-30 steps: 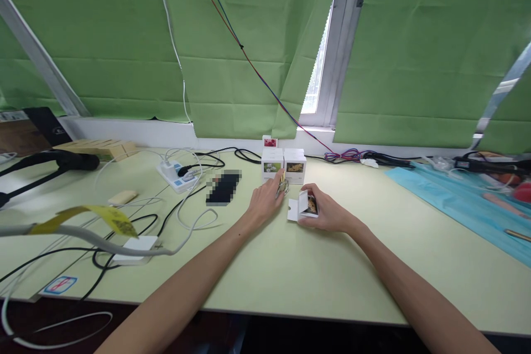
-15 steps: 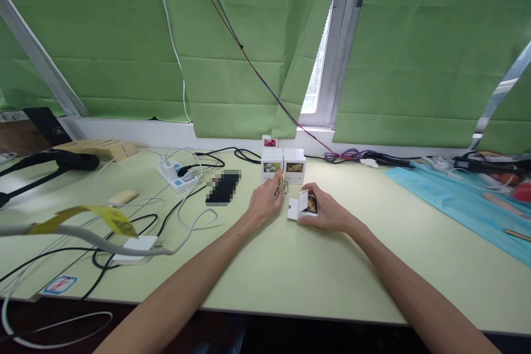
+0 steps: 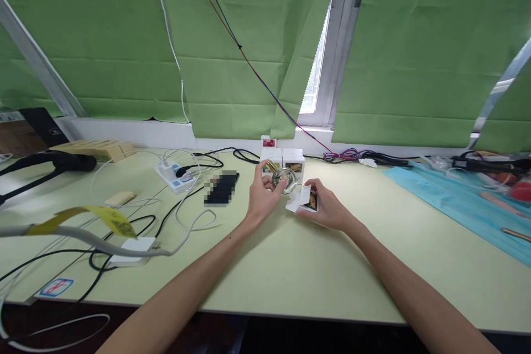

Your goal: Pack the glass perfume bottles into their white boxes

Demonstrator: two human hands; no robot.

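My left hand (image 3: 264, 194) is closed around a small clear glass bottle (image 3: 285, 180) with a gold-coloured cap (image 3: 271, 166). The bottle is tilted, its cap towards the upper left and its round base towards the right. In my right hand (image 3: 326, 206) is a small white box (image 3: 307, 208) with a dark and gold picture on its side. The box lies on its side with its flaps open towards the left, close to the bottle's base. Behind the bottle stand two similar white boxes, the right one (image 3: 294, 155) and the left one (image 3: 270, 153), side by side.
A smaller box with a red picture (image 3: 269, 142) is by the wall. Left of my hands lie a dark, partly pixelated phone (image 3: 223, 189), a white power strip (image 3: 172, 178) and tangled cables. Blue plastic sheeting (image 3: 448, 193) covers the table's right part.
My left hand has turned and lifted the glass bottle, so that its round base now shows near the open box. My right hand still holds the box, tilted slightly more.
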